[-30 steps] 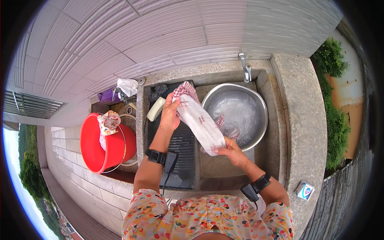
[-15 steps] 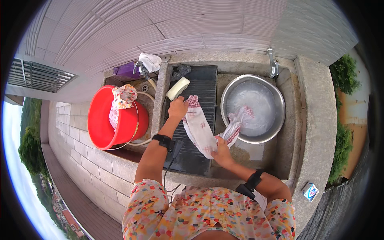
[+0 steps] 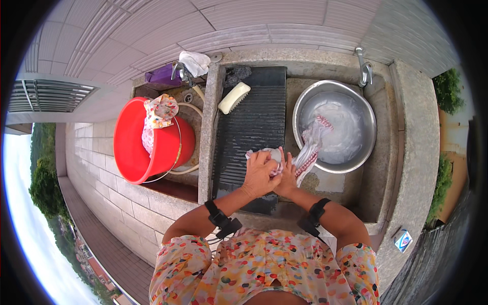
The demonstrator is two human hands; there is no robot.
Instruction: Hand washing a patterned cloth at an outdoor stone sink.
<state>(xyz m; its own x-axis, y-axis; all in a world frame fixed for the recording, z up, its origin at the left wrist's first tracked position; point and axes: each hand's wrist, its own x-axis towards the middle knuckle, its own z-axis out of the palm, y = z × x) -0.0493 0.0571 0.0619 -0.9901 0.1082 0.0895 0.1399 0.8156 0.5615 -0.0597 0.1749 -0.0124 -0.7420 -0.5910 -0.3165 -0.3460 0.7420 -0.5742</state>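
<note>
A wet white towel with red markings runs from my hands into a metal basin of cloudy water. My left hand has its fingers curled over a bunched part of the towel, at the right side of a dark ribbed washboard. Close against it, my right hand grips the same cloth, with part of its fingers hidden. Farther up the washboard lies a white scrub brush, tilted, its dark bristles showing along the right edge. Neither hand touches the brush.
On the left stands a red bucket with patterned cloth over its rim. Two taps rise at the back, a white cloth by the left one. A grey scouring pad sits behind the brush. A small box rests on the right ledge.
My left hand has left the spot beside the brush and come down right to meet my right hand. The towel, stretched out over the washboard before, is now gathered between them.
</note>
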